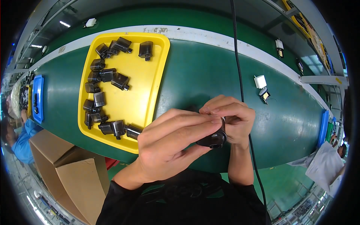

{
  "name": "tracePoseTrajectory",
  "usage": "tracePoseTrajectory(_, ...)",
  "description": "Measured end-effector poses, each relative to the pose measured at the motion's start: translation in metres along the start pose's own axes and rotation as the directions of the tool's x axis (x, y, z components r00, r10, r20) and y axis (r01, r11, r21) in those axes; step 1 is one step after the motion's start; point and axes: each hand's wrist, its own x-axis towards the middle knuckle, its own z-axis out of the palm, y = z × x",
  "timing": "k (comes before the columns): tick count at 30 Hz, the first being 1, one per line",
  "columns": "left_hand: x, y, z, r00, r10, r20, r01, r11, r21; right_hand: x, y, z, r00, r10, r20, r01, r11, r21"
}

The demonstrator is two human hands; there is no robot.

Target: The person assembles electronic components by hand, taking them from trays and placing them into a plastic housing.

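Probably for close work by both hands, the glossy black plastic housing with rounded edges (214,141) is held in front of the chest, over the near part of the long green tabletop (195,67). Taking the housing as the centre of a clock, the bare left hand (174,137) comes from eight o'clock and pinches it, the long fingers laid flat across its upper side and the thumb pressed from below; this seems to be the steadying grip. The bare right hand (234,114) stands at one o'clock, its forearm rising almost upright from five o'clock, the wrist bent inward and the fingers curled. Its fingertips gather close together at the upper end of the housing, but I cannot tell what they pinch, because the left fingers cover this place. At ten o'clock lies the yellow rectangular plastic tray (144,93), with many smoky-dark plastic housings (120,81) mostly along its left side, perhaps placed so near for easy reach by the left hand. Between one and two o'clock, a small white block with a dark part (260,81) lies apart. The thin black cable (239,67) runs from twelve to five o'clock, passing by the right forearm.
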Motion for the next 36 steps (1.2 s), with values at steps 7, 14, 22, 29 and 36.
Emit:
tracePoseTrajectory(7,0.000,0.005,0.002,1.000,-0.024,0.012,0.024,0.999,-0.031,-0.005,0.003,0.005,0.998,0.059,-0.030,-0.053,0.983,0.177)
tracePoseTrajectory(14,0.003,0.007,-0.003,0.998,0.000,0.069,0.002,1.000,-0.026,-0.002,-0.002,-0.001,0.999,-0.032,0.027,0.030,0.998,0.049)
tracePoseTrajectory(22,0.003,0.008,-0.005,0.997,0.014,0.074,-0.011,0.999,-0.044,-0.010,0.003,0.013,0.997,0.032,-0.076,-0.011,0.966,0.260)
tracePoseTrajectory(29,0.004,0.013,-0.009,0.995,-0.035,0.091,0.038,0.999,-0.035,-0.007,-0.001,0.013,0.997,-0.010,-0.075,0.024,0.983,0.183)
tracePoseTrajectory(36,0.006,0.017,-0.010,0.996,-0.038,0.085,0.040,0.999,-0.019,-0.003,-0.013,0.011,0.997,-0.073,-0.034,0.072,0.997,-0.020)
